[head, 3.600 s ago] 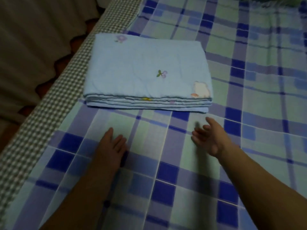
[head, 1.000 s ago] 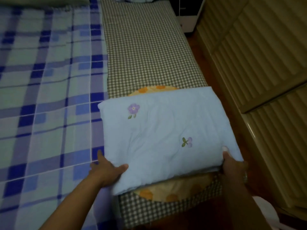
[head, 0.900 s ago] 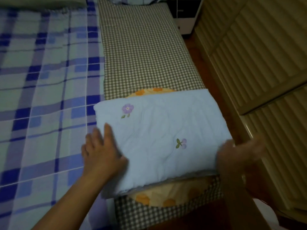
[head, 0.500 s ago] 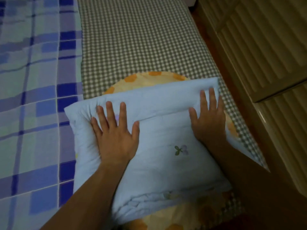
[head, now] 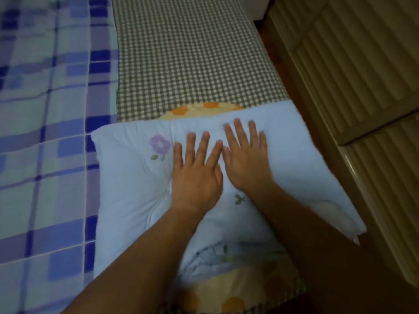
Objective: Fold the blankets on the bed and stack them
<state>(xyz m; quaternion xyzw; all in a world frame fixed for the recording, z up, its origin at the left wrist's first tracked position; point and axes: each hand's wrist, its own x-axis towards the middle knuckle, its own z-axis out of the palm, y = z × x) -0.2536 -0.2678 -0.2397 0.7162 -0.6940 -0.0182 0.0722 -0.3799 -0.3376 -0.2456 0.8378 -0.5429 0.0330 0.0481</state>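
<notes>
A folded light-blue blanket [head: 127,177] with small embroidered flowers lies on top of a folded yellow blanket with orange dots [head: 204,107], which peeks out at the far edge and at the near edge. Both rest at the right side of the bed. My left hand [head: 196,175] and my right hand [head: 246,159] lie flat, palms down, side by side on the middle of the blue blanket, fingers spread. Neither hand holds anything.
A green-and-white checked sheet [head: 192,53] covers the bed's right strip, with a blue plaid cover [head: 45,109] to the left. A slatted wooden wardrobe [head: 351,64] stands close on the right, past a narrow strip of floor [head: 297,96].
The blue blanket was carried over and laid on the yellow one. My hands let go of its edges, pressed flat on top, then slid together toward its middle.
</notes>
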